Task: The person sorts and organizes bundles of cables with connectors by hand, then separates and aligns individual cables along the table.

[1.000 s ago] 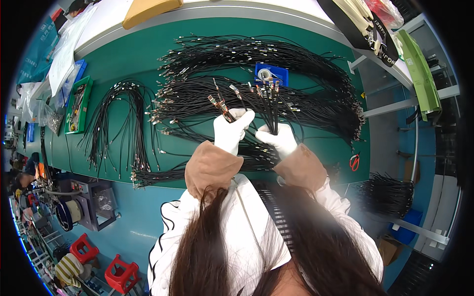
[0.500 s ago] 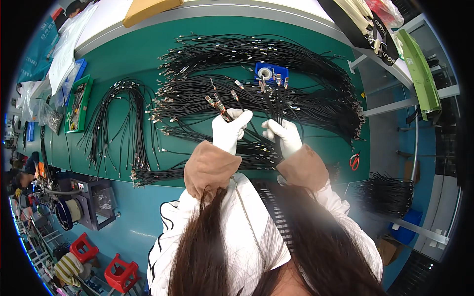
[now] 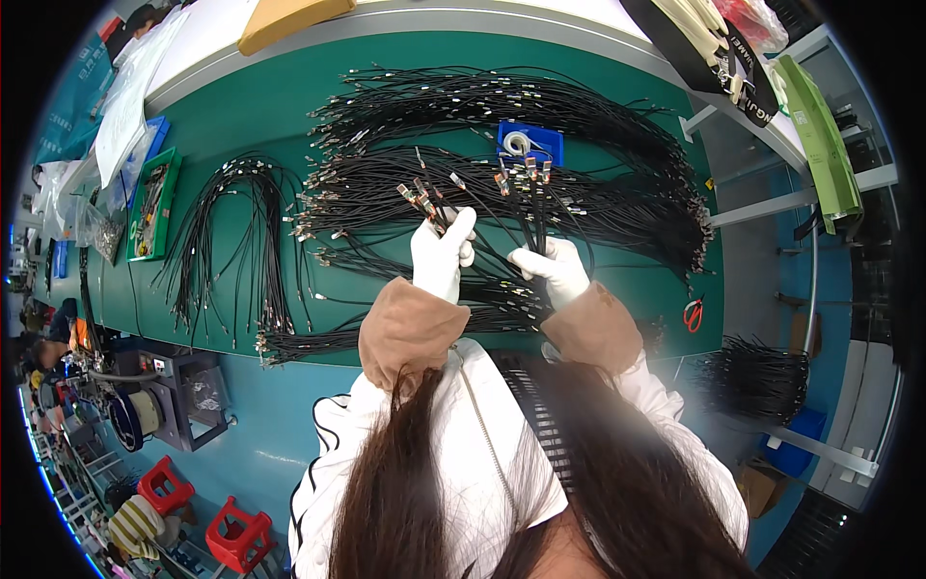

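My left hand, in a white glove, is closed around a few black cables whose metal connector ends stick up past the thumb. Beside it, my gloved right hand grips a second bunch of black cables, with their connectors pointing away from me. The hands are a short way apart over the green mat. Beneath and beyond them lie thick bundles of black cables with metal ends. The fingertips are partly hidden by the cables and gloves.
A blue tray with a white roll stands among the cables. At the left are a looped cable bunch and a green bin. Red-handled scissors lie near the right edge. More cables hang at the right.
The connector ends in my right hand have shifted left and slightly nearer to me. My left hand has moved a little to the left, still holding its cables.
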{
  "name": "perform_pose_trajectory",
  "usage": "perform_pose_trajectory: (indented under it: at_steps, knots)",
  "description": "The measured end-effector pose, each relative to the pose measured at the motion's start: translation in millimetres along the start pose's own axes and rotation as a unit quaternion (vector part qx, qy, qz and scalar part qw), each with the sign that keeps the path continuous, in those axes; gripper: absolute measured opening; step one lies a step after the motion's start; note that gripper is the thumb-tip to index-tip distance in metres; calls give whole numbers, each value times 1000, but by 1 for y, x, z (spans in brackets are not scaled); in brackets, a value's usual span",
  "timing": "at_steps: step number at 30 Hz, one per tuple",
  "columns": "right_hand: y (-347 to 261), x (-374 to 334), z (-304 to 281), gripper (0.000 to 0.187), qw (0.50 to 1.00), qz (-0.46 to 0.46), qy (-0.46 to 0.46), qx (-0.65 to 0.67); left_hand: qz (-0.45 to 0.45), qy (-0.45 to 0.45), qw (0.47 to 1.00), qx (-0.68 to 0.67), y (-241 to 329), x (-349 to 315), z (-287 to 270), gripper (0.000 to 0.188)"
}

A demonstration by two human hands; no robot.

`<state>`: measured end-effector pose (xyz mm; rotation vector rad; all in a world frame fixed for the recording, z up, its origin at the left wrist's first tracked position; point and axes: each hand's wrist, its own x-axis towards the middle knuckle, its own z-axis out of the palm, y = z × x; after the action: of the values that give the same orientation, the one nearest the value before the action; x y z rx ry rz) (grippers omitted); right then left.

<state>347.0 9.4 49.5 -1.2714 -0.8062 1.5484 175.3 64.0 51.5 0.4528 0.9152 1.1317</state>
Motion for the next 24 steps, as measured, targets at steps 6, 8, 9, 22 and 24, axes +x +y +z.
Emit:
perform_pose_trajectory:
  at_steps: [6,8,9,22,24]
  knots:
    - [0,-1,3,16,998,14,-24,-65,6,10,998,58,3,-2,2,19]
    - [6,-1,3,17,991,42,-25,-124,2,-1,994,111,4,-1,1,14]
    - [5,-2,4,17,991,42,-25,-124,2,-1,994,111,5,-2,2,14]
    - [10,0,0,26,1000,2,5,-31,5,-29,999,41,3,-1,-5,18]
    - [11,0,0,30,999,-10,36,-28,4,-32,999,42,3,-1,-5,18]
